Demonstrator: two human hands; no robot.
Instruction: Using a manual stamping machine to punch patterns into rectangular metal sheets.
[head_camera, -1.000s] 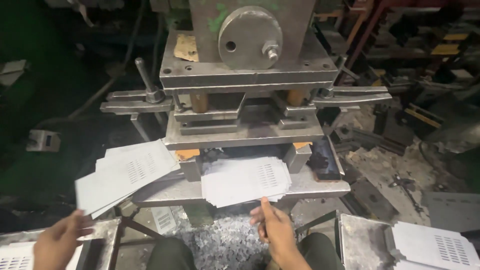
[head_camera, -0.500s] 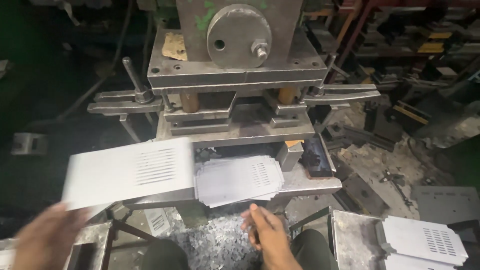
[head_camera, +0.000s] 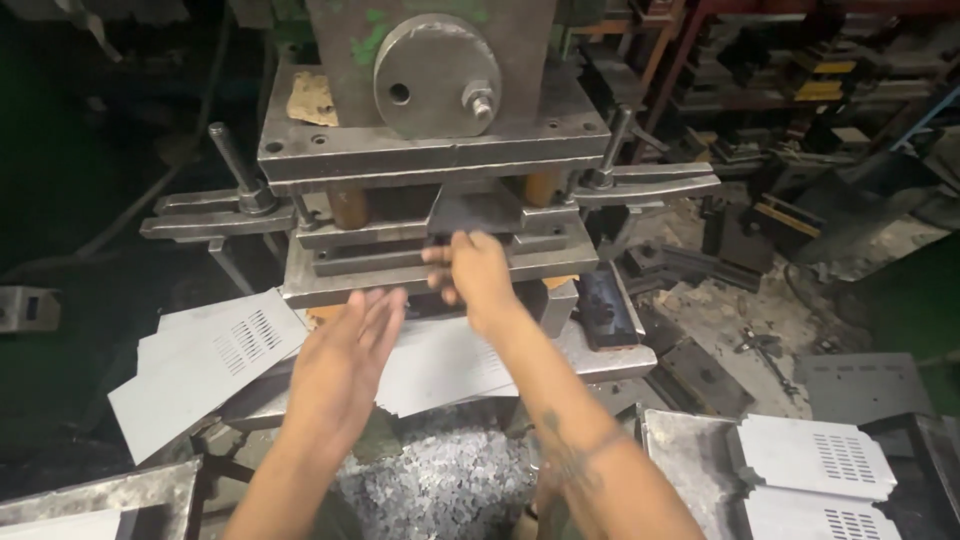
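My right hand (head_camera: 472, 278) reaches into the opening of the steel press die (head_camera: 440, 262). Its fingers curl on the edge of a grey metal sheet (head_camera: 478, 212) that sits in the gap; the grip is blurred by motion. My left hand (head_camera: 345, 362) hovers flat and open with its fingers together, holding nothing, just left of the right forearm. Under both hands a pale perforated sheet (head_camera: 440, 368) lies on the press bed. A loose stack of similar slotted sheets (head_camera: 205, 365) lies to the left of the bed.
The heavy press head with a round disc (head_camera: 432, 72) hangs above the die. A pile of metal chips (head_camera: 440, 485) lies below the bed. A tray with punched slotted parts (head_camera: 815, 465) stands at the lower right, and dark die blocks litter the floor on the right.
My left hand carried a slotted sheet in from the left stack and is now empty over the bed. My right hand rose from the bed's front edge into the die opening.
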